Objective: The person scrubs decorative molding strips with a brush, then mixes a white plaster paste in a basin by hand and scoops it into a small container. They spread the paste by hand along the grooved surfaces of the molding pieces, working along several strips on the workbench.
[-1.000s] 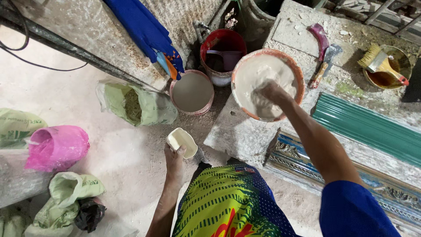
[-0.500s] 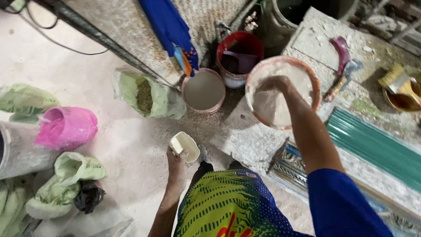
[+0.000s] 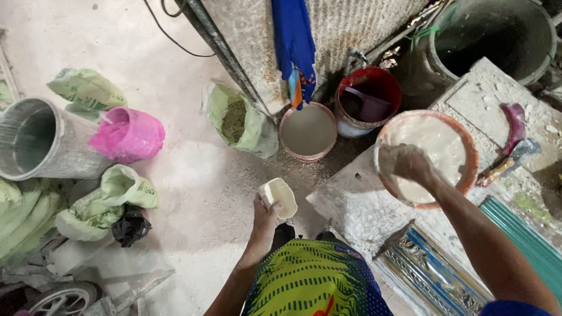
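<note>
My right hand [image 3: 404, 164] is down inside an orange-rimmed bowl [image 3: 468, 153] of white paste that rests on a concrete slab [image 3: 357, 205]; the fingers are coated white, curled and sunk in the mix. My left hand [image 3: 264, 210] holds a small white cup [image 3: 280, 198] over the dusty floor, close to my body. My yellow-and-green patterned shirt [image 3: 316, 281] fills the bottom middle.
A bucket of grey liquid [image 3: 308, 131], a red bucket with a scoop [image 3: 369, 100], an open green sack of powder [image 3: 240, 120], a pink bucket [image 3: 129, 134], a metal tub [image 3: 35, 140] and a large dark drum [image 3: 497, 35] stand around. Tools lie on the slab at right [image 3: 509, 140].
The view has shifted, so everything sits lower and further right in frame. My right hand stays working in the paste; my left hand keeps the cup at much the same spot.
</note>
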